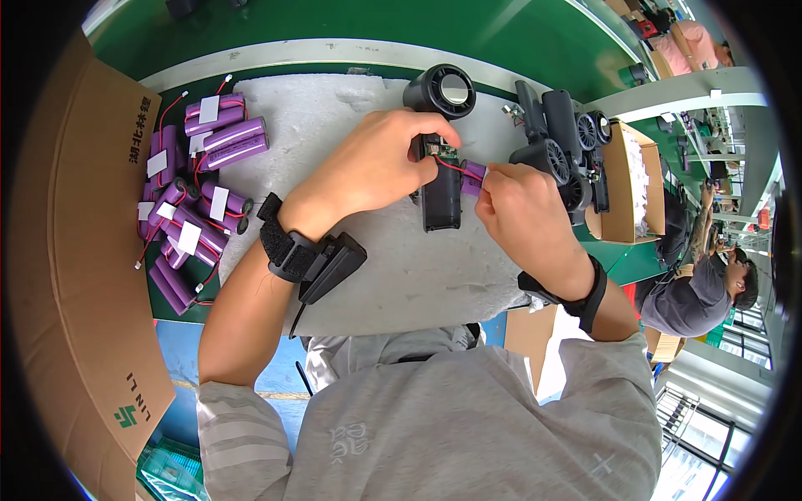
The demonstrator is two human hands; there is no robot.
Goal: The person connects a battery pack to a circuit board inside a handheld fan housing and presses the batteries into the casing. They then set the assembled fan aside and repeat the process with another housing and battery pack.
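My left hand [376, 163] grips the black handheld fan [440, 108], whose handle lies open on the grey foam mat [334, 108] and shows a small green circuit board [440, 150]. My right hand [518, 209] pinches a purple battery cell [474, 175] beside the handle. Red wires [449, 165] run from the cell to the board. Both wrists wear black straps.
A pile of purple battery cells [196, 200] with white labels and red wires lies at the left, beside a brown cardboard sheet [83, 250]. Several black fans [560, 134] stand at the right next to an open cardboard box [626, 184]. Other people sit at the far right.
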